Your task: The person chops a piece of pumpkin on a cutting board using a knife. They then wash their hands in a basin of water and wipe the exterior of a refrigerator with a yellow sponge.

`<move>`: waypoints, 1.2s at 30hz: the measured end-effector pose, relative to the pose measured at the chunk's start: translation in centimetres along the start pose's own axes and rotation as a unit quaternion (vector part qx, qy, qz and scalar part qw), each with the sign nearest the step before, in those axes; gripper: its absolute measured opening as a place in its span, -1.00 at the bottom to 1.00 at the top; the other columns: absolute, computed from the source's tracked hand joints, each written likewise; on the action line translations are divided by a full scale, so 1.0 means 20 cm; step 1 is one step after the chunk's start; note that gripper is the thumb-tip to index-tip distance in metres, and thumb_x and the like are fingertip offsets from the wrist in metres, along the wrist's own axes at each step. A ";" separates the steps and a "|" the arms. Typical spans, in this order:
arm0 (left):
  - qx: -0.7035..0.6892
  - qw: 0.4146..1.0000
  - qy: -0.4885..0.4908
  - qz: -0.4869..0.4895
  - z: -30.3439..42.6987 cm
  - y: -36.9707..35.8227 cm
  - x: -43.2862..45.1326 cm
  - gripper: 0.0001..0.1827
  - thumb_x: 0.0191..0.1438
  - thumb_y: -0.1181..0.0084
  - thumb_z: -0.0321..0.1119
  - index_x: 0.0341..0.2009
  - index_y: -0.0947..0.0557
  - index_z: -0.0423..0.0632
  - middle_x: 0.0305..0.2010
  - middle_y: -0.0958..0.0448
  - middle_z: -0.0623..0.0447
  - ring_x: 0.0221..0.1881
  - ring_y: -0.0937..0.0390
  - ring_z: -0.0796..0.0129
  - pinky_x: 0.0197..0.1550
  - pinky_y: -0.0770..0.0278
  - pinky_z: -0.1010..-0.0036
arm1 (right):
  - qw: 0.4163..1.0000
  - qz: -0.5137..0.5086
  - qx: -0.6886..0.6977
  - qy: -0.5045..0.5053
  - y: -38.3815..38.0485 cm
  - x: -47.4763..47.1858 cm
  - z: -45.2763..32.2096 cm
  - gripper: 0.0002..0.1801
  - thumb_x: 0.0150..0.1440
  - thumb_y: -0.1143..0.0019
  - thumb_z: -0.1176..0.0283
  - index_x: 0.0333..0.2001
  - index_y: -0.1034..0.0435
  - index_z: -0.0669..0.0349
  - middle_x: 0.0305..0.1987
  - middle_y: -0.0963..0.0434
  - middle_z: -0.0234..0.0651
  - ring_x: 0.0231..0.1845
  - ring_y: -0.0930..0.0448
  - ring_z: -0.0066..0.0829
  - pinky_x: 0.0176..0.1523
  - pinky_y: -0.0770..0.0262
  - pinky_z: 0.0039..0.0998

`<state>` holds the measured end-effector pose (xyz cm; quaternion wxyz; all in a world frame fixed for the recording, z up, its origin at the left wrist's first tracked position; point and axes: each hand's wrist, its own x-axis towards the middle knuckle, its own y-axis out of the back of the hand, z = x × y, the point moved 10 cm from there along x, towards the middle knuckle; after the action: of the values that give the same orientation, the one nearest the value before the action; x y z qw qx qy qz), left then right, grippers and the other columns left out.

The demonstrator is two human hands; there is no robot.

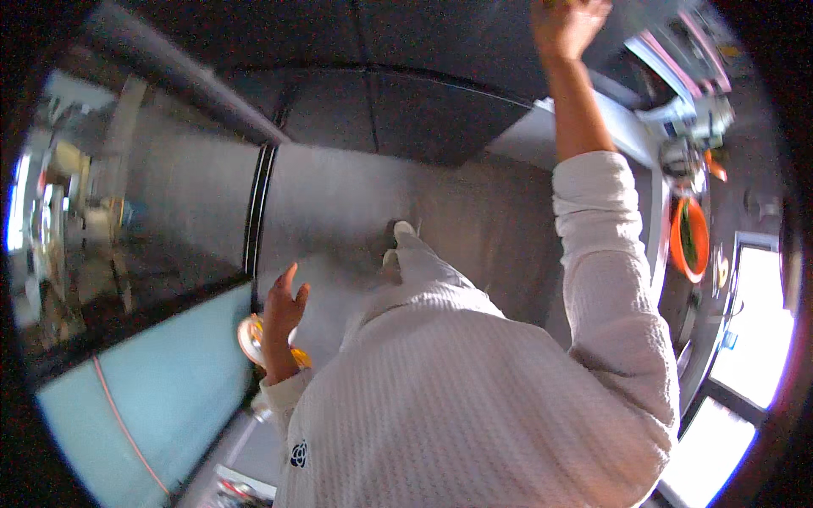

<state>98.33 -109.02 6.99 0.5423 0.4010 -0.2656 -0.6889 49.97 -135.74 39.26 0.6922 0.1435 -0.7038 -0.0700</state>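
My left hand [284, 320] hangs low at my side, fingers apart and nothing in it. Beneath and beside it, partly hidden, lies a round white thing with orange parts [251, 336]. My right arm stretches forward to the top edge of the picture, where my right hand [575, 28] is cut off. A small yellowish patch shows at its fingers; whether they grip something cannot be told. Close to this hand is a dark, flat surface [444, 38], perhaps a cabinet or appliance front.
On the counter at the right are an orange bowl [698, 241] with something green in it and a shiny metal vessel [681, 159]. Bright windows [756, 324] stand beyond. At the left are a dark-framed glass panel [190, 190] and a pale blue panel [152, 387]. Grey floor [330, 197] surrounds my feet.
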 end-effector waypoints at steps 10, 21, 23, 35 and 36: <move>0.074 0.953 -0.146 -0.257 0.61 -0.59 0.20 -0.42 0.11 -0.12 -0.20 0.21 -0.40 -0.13 0.17 -0.43 -0.25 0.20 -0.38 -0.10 0.20 -0.35 0.20 | 0.209 0.013 0.655 -0.726 0.80 -1.89 0.49 -0.53 0.16 -0.01 0.27 0.13 -0.34 0.23 0.15 -0.48 -0.13 0.06 -0.55 -0.19 0.19 -0.44 -0.10; 0.205 0.832 -0.420 -0.299 2.13 -1.44 -0.12 -0.46 0.11 -0.12 -0.27 0.18 -0.44 -0.20 0.13 -0.45 -0.29 0.17 -0.39 -0.12 0.19 -0.36 0.19 | 0.311 0.264 0.699 -0.587 2.74 -2.09 1.20 -0.31 0.22 0.13 0.06 0.32 -0.11 0.24 0.33 -0.24 0.07 0.30 -0.35 -0.01 0.33 -0.27 -0.04; 0.212 0.813 -0.440 -0.317 2.29 -1.63 -0.29 -0.46 0.11 -0.12 -0.27 0.18 -0.44 -0.19 0.14 -0.46 -0.27 0.17 -0.39 -0.12 0.19 -0.35 0.20 | 0.355 0.280 0.662 -0.597 3.05 -2.15 1.25 -0.35 0.24 0.17 0.05 0.27 -0.20 0.24 0.24 -0.37 0.01 0.19 -0.46 -0.11 0.27 -0.36 -0.09; 0.241 0.715 -0.470 -0.458 3.05 -2.52 -1.08 -0.43 0.10 -0.13 -0.25 0.18 -0.42 -0.23 0.17 -0.44 -0.28 0.21 -0.39 -0.08 0.22 -0.35 0.25 | 0.648 0.306 0.176 -0.675 5.04 -2.74 2.35 -0.31 0.26 0.05 0.09 0.31 -0.09 0.32 0.19 -0.38 -0.05 0.08 -0.51 -0.27 0.10 -0.51 -0.25; 0.258 0.710 -0.472 -0.455 3.11 -2.56 -1.08 -0.43 0.10 -0.13 -0.25 0.18 -0.42 -0.23 0.17 -0.44 -0.28 0.20 -0.39 -0.09 0.22 -0.35 0.24 | 0.636 0.291 0.076 -0.711 5.10 -2.81 2.48 -0.27 0.24 0.00 0.07 0.32 -0.07 0.32 0.19 -0.39 -0.07 0.10 -0.51 -0.27 0.13 -0.48 -0.27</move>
<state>20.67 -78.64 5.17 -0.1573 0.2205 -0.4396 -0.8564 -10.06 -27.14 14.39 -0.0509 -0.1105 -0.9867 0.1082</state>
